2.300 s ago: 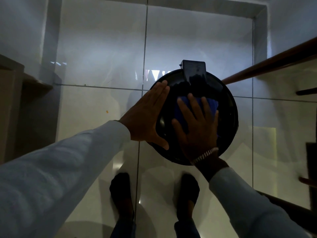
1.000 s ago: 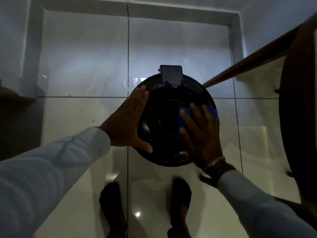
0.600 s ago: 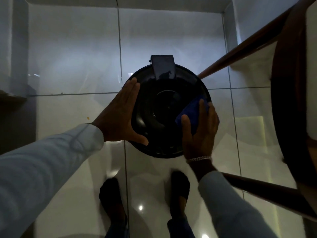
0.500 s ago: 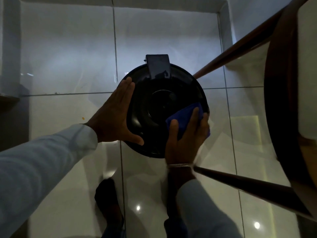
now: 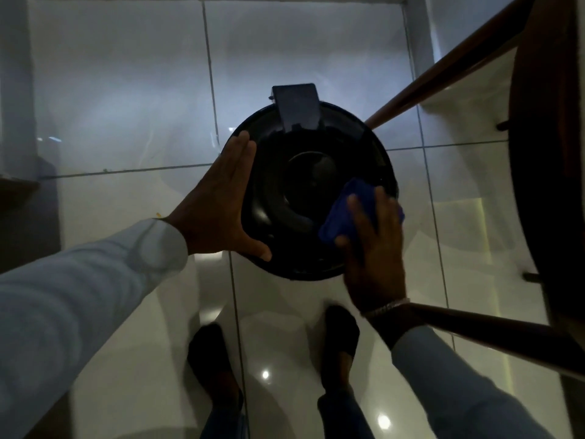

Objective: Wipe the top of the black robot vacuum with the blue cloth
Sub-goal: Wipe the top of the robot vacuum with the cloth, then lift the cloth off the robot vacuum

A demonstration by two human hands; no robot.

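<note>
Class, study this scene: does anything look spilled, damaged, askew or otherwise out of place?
Only a small orange speck on the glossy white tiled floor, left of the round black robot vacuum, looks stray. What it is cannot be told. Nothing else stands out.

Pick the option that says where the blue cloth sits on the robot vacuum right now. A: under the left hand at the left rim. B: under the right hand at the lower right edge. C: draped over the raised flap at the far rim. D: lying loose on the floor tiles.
B: the blue cloth is pressed under the right hand at the lower right edge of the robot vacuum, while the left hand lies flat on its left rim with no cloth.
</note>
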